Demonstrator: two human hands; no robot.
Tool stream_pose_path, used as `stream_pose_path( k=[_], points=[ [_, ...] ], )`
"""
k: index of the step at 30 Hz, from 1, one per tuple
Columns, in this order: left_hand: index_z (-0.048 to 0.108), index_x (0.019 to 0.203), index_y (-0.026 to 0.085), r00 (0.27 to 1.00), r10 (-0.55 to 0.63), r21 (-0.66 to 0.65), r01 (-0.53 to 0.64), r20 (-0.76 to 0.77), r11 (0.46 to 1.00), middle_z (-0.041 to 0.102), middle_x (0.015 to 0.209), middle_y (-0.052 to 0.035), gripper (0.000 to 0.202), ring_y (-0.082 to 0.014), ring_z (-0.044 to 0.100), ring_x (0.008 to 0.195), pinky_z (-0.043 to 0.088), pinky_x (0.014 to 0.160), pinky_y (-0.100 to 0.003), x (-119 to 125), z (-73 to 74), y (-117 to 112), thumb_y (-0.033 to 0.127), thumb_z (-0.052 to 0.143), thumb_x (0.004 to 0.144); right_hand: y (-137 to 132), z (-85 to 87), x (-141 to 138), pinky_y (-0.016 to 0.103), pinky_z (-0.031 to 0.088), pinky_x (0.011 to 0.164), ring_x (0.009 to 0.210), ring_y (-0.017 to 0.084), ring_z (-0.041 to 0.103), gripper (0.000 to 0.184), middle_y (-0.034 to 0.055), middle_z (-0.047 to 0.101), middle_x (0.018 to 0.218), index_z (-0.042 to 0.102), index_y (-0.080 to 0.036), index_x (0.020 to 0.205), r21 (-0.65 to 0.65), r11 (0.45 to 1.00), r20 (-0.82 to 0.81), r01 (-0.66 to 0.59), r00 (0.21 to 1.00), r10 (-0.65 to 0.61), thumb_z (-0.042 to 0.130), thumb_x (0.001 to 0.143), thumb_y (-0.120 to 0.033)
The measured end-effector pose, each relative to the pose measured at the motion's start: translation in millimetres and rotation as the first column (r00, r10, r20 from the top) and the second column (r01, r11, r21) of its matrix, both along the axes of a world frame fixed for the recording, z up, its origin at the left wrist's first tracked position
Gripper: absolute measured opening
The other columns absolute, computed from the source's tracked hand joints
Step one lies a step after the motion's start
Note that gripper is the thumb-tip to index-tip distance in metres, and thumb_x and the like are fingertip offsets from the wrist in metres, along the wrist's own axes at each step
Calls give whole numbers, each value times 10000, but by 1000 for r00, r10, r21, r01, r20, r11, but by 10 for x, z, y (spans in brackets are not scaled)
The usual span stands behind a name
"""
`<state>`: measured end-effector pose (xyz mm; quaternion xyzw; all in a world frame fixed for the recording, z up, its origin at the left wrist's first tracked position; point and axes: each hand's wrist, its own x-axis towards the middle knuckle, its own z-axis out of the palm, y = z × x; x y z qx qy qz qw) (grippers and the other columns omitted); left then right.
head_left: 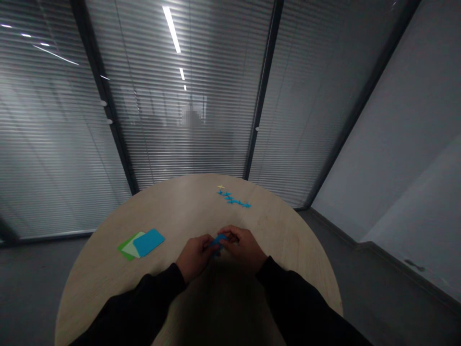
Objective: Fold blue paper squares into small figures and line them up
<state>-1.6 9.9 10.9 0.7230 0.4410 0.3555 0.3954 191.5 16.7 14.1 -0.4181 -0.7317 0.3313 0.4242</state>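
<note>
My left hand [194,254] and my right hand [243,247] meet over the middle of a round wooden table [180,206]. Both pinch a small blue piece of paper [218,240] between their fingertips, just above the tabletop. Its shape is mostly hidden by my fingers. Both arms wear dark sleeves.
A small stack of blue, pale and green paper sheets [142,243] lies to the left of my hands. At the far side of the table sits a row of several small blue folded shapes [234,199] with one yellow shape [221,187]. Glass walls with blinds stand behind.
</note>
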Motion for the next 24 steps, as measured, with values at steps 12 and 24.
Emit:
stream_pose_path(
  k=[12,24],
  points=[
    [713,776,180,997,-81,-62,80,-6,995,728,678,-31,275,-192,625,591,395,562,-262,13,-26,-9,412,599,871,-28,-5,-27,340,541,762,816,197,688,272,45,734,911,689,-210,1085,-28,1000,-74,-3,997,1,679,815,-242],
    [741,865,147,996,-84,-146,87,24,985,794,849,-88,358,-237,717,761,495,669,-294,22,-45,3,484,622,848,7,-74,-70,319,521,734,761,171,655,298,5,676,802,665,-196,1078,-155,987,-227,-35,974,-1,703,788,-252]
  ],
)
